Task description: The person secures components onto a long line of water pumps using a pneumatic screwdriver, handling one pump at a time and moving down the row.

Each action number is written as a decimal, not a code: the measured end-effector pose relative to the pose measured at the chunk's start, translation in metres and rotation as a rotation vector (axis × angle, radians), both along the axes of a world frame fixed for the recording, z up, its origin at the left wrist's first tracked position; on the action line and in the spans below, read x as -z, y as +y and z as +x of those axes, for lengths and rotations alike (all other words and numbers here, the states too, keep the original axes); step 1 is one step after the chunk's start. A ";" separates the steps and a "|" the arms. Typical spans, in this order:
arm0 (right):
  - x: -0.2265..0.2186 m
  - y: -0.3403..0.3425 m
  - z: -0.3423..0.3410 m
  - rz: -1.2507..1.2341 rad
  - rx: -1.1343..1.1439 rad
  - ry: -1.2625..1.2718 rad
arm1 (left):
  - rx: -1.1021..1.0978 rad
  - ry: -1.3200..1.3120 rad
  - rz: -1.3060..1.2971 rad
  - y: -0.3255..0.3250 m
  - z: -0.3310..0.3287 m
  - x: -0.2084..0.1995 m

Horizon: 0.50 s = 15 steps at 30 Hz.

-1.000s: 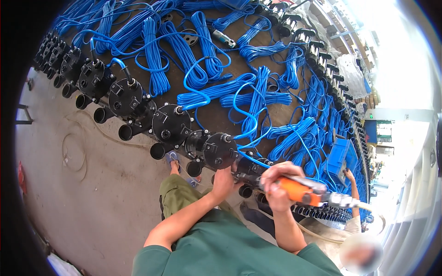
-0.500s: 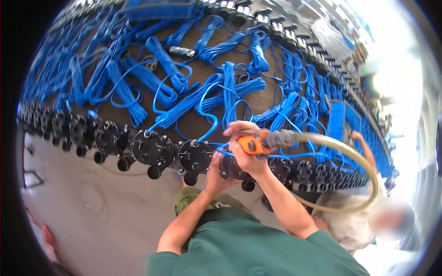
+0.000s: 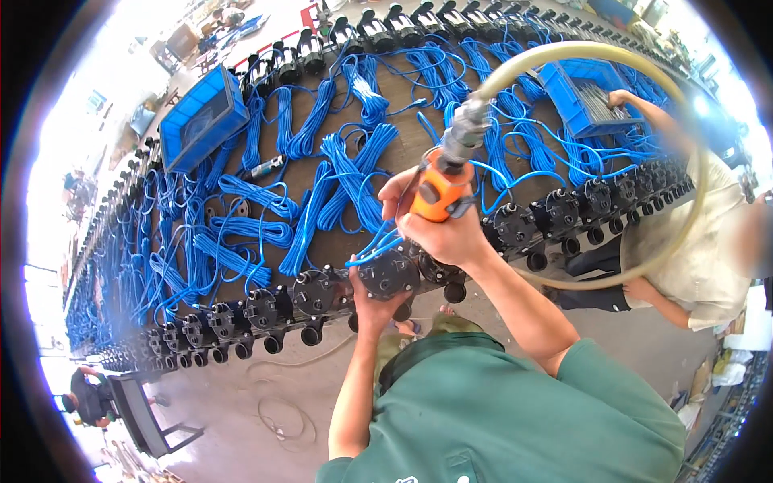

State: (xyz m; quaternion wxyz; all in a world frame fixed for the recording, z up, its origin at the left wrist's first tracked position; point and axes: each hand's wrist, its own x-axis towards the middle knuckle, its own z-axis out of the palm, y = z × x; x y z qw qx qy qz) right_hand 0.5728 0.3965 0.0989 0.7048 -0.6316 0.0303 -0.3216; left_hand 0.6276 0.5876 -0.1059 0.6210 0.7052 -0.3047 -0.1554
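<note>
My right hand (image 3: 452, 240) grips an orange air tool (image 3: 439, 191), its fingers wrapped round the body. A metal coupling (image 3: 465, 133) joins the tool to a yellowish hose (image 3: 564, 50) that loops off to the right. The tool is above the row of black units; its lower end is hidden behind my hand. My left hand (image 3: 374, 310) is closed round the side of a round black unit (image 3: 388, 274) at the table's near edge, with the thumb at its left rim. Blue cable (image 3: 377, 251) comes from the top of that unit.
Bundles of blue cable (image 3: 354, 181) cover the brown table (image 3: 322, 233). More black units (image 3: 318, 291) line both edges. Two blue bins (image 3: 205, 119) (image 3: 592, 97) stand on the table. A co-worker (image 3: 676, 249) at right reaches into the right bin. Hose (image 3: 282, 419) lies on the floor.
The view has swung, bringing the left bin and more of the co-worker into sight. My right hand still holds the air tool, now more upright. My left hand now grips a black unit's side.
</note>
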 end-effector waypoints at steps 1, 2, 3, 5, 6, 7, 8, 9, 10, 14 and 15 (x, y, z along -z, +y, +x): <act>0.007 0.000 0.002 -0.011 0.065 -0.036 | 0.054 0.039 0.008 -0.001 0.003 -0.002; 0.015 0.000 0.004 -0.025 0.048 0.049 | 0.102 0.088 0.009 -0.001 0.006 -0.004; 0.026 0.007 0.011 0.110 0.073 -0.013 | 0.117 0.145 -0.023 -0.001 0.006 -0.004; 0.047 0.008 0.021 -0.055 0.053 0.082 | 0.127 0.230 0.013 0.001 0.003 -0.004; 0.057 0.006 0.020 -0.206 0.070 0.024 | 0.082 0.191 0.044 0.002 -0.001 -0.004; 0.066 0.006 0.023 -0.188 0.060 0.010 | -0.008 0.166 0.075 0.005 -0.009 -0.005; 0.073 0.005 0.024 -0.208 0.064 0.010 | -0.099 0.240 0.059 0.007 -0.021 -0.005; 0.078 0.003 0.025 -0.233 0.064 0.012 | -0.260 0.291 0.147 0.009 -0.033 -0.005; 0.082 0.003 0.025 -0.162 0.047 -0.027 | -0.300 0.260 0.196 0.012 -0.047 -0.006; 0.077 0.003 0.026 -0.172 0.014 -0.035 | -0.248 0.150 0.265 0.005 -0.087 -0.004; 0.073 0.003 0.025 -0.165 -0.006 -0.020 | -0.192 0.137 0.317 -0.001 -0.091 0.001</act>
